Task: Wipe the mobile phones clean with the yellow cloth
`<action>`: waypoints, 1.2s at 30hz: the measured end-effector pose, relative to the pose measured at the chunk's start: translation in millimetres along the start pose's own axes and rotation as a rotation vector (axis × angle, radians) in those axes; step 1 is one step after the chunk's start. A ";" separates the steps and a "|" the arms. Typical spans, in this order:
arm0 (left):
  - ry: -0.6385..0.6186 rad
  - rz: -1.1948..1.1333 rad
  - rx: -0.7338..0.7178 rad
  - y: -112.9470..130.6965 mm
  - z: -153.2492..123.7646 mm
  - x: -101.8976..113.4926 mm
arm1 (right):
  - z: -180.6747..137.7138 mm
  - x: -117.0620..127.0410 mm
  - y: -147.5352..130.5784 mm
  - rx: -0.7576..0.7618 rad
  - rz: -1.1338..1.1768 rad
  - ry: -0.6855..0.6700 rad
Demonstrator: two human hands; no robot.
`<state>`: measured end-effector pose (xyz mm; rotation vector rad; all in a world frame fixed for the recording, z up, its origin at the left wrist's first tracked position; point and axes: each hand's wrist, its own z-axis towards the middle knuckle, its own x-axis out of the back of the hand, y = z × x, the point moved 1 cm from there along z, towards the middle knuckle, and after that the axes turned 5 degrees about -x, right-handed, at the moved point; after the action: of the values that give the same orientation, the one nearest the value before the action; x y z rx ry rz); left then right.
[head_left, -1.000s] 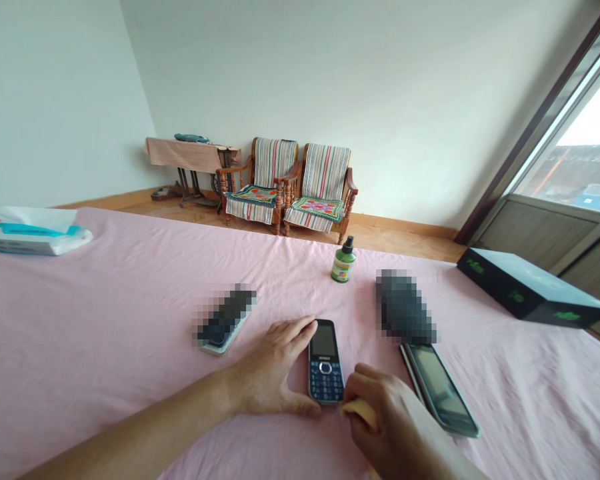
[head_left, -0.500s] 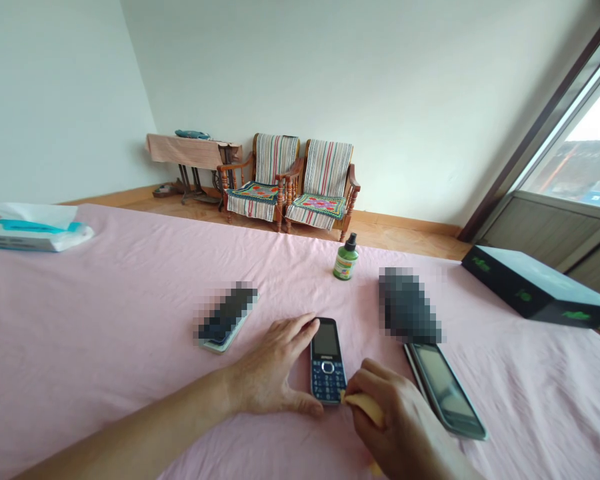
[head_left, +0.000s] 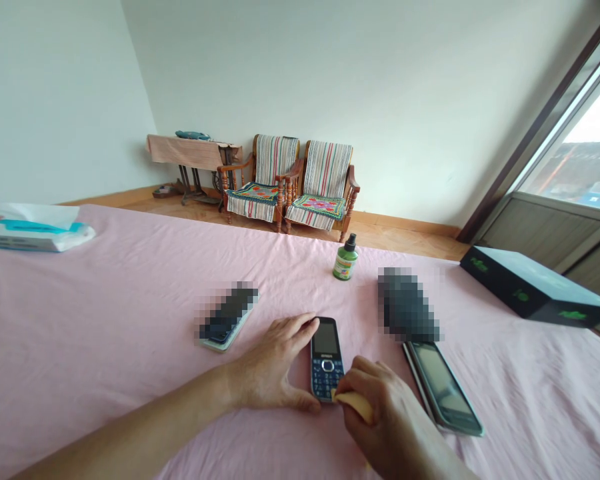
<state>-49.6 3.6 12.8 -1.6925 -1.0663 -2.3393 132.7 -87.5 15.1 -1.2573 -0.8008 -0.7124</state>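
Note:
A small dark blue keypad phone [head_left: 325, 353] lies on the pink cloth-covered table [head_left: 105, 313]. My left hand [head_left: 273, 367] rests flat beside the phone's left edge, fingers stretched along it and thumb at its lower corner. My right hand [head_left: 385, 413] is closed on a yellow cloth [head_left: 354, 403], pressed at the phone's lower right corner over the keypad.
A smartphone [head_left: 445, 388] lies right of the keypad phone, another phone [head_left: 226, 317] to the left, and a blurred dark object [head_left: 407, 305] behind. A green bottle [head_left: 345, 257], a black box [head_left: 535, 287] and a tissue pack [head_left: 33, 228] sit farther off. Two chairs [head_left: 293, 187] stand by the wall.
My right hand with the yellow cloth has moved left onto the lower part of the keypad phone. My left hand has stayed in place.

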 end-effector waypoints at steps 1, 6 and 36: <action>0.003 -0.008 0.001 -0.5 -0.1 0.1 | 0.1 0.3 0.6 -0.002 -0.002 -0.001; 0.018 -0.032 -0.014 -4.5 -0.1 -1.8 | 1.8 -2.5 -4.8 0.064 0.070 -0.036; -0.004 0.009 -0.012 -5.3 0.5 -2.4 | 3.4 -1.3 -2.5 0.065 0.109 -0.058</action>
<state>-50.6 7.0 8.2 -1.7036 -1.0450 -2.3428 129.4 -84.6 15.7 -1.2574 -0.7907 -0.5606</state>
